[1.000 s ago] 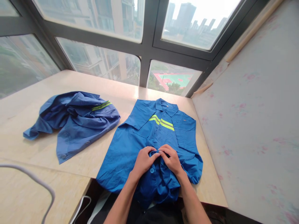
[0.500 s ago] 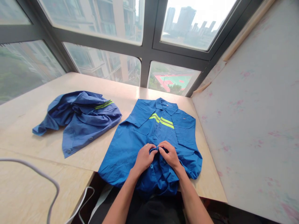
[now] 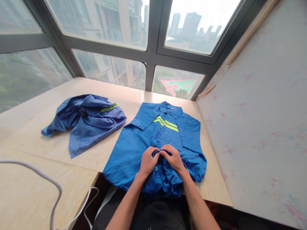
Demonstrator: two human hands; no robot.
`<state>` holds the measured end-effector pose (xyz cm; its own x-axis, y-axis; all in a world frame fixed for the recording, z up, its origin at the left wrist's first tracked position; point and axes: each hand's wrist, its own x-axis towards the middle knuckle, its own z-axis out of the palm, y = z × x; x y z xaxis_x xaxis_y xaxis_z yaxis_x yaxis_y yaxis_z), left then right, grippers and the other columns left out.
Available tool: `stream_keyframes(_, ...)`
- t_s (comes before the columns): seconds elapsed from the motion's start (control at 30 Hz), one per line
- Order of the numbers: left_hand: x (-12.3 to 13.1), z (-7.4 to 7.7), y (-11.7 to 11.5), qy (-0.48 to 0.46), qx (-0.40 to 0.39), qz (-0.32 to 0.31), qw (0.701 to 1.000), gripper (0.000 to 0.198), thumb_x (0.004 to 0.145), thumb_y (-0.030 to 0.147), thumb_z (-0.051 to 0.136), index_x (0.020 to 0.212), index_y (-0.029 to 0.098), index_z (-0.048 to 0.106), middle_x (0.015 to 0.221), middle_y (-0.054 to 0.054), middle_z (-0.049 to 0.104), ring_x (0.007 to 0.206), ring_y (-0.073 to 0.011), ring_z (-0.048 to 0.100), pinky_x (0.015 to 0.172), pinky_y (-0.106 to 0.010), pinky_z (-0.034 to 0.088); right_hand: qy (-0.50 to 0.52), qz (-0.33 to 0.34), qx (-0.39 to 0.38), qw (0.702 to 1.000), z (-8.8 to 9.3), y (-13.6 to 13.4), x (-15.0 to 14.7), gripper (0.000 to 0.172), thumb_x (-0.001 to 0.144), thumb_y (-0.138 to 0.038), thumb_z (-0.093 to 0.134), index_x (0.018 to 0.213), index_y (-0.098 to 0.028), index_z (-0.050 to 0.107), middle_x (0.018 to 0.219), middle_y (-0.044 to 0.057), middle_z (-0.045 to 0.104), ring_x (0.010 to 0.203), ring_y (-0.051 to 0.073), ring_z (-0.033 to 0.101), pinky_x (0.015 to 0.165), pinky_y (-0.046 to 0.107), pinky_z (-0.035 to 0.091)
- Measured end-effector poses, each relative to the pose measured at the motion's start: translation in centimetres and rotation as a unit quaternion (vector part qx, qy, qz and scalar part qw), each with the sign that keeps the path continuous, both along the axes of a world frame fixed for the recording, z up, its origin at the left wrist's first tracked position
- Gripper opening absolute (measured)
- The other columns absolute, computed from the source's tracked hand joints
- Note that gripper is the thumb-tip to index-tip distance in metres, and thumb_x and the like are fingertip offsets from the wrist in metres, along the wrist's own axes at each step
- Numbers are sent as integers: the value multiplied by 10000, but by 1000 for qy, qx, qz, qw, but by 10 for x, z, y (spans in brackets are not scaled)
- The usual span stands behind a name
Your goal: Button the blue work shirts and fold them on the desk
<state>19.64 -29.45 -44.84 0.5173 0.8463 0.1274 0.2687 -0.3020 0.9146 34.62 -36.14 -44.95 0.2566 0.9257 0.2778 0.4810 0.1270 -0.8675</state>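
Observation:
A blue work shirt (image 3: 134,145) with yellow-green reflective stripes lies front up, its collar pointing at the window. At its front opening, my left hand (image 3: 149,159) pinches the cloth between thumb and fingers. My right hand (image 3: 173,157) grips the placket right beside it, and the fingertips of both hands almost meet. Cloth bunches up under the fingers, and whatever small part they hold is hidden. Just below the hands a round blue button (image 3: 156,168) shows on the placket. The shirt's lower end hangs over the table edge toward my lap.
Another blue work shirt (image 3: 92,116) lies crumpled at the left on the pale wooden table (image 3: 59,147). A grey-white cable (image 3: 54,183) loops at the lower left. Windows (image 3: 107,70) stand behind the table, and a flower-patterned wall (image 3: 251,127) borders the right.
Both hands stay on the placket, with the fingertips drawn slightly closer together. The view has shifted a little, so the crumpled shirt appears farther right.

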Motion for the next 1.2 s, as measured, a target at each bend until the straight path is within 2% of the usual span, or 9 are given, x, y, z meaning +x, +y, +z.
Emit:
stream_keyframes(0.2,-5,0,5,-59,-53,1,997,134,830,311,625,867,206,701,870,-27,708,841,-188,634,814,-312,478,36,-9,5,999,-3,0,4,166,905,-357,627,890,-225,727,923,53,704,900,203,643,857,335,492)
stream_keyframes(0.47,-21,1,16,-167,-147,137,965,231,778,407,659,796,176,646,735,2,632,691,-142,564,687,-257,458,132,-125,18,983,0,-15,10,234,903,-425,587,854,-207,654,846,20,647,825,181,592,809,296,473)
stream_keyframes(0.57,-25,5,17,-130,-124,159,971,210,770,391,645,751,184,617,690,9,597,650,-143,538,646,-262,453,144,-139,21,980,4,-24,15,240,892,-425,587,830,-201,643,826,19,640,797,176,579,777,288,473)
stream_keyframes(0.7,-25,13,17,-5,9,173,985,15,752,212,577,759,204,567,740,-10,580,715,-183,559,693,-312,482,106,-149,-6,983,11,-30,24,225,870,-405,586,790,-199,628,803,30,644,766,184,584,730,294,481)
stream_keyframes(0.8,-17,20,17,54,134,137,980,363,691,44,493,1003,194,602,1051,-95,638,1038,-258,592,925,-412,474,32,-140,-50,988,18,-27,28,158,830,-321,585,726,-205,609,875,59,671,838,216,616,770,330,495)
stream_keyframes(0.87,-8,25,18,73,192,57,977,537,662,-8,470,1142,200,596,1251,-116,609,1236,-280,521,1049,-445,405,-36,-139,-58,988,25,-22,26,66,786,-214,561,749,-213,615,932,66,675,914,236,619,840,368,491)
stream_keyframes(0.9,-2,26,18,83,203,15,976,571,664,-11,473,1177,207,594,1294,-112,601,1270,-278,506,1070,-442,391,-71,-134,-54,987,29,-19,23,116,763,-154,534,792,-217,628,959,66,673,950,239,614,877,383,484)
stream_keyframes(1.03,17,27,22,171,167,-39,970,415,768,122,550,1172,189,618,1203,-133,663,1124,-293,601,959,-425,459,-197,-51,-38,978,44,0,6,419,726,-2,435,985,-227,676,1083,75,671,1052,225,589,953,377,458)
stream_keyframes(1.2,23,16,28,262,178,-27,948,272,837,102,504,1041,179,666,1090,-140,666,1005,-277,605,825,-376,453,-331,29,-129,934,44,27,-12,297,864,-86,500,1024,-232,703,1014,69,711,959,207,628,859,305,470)
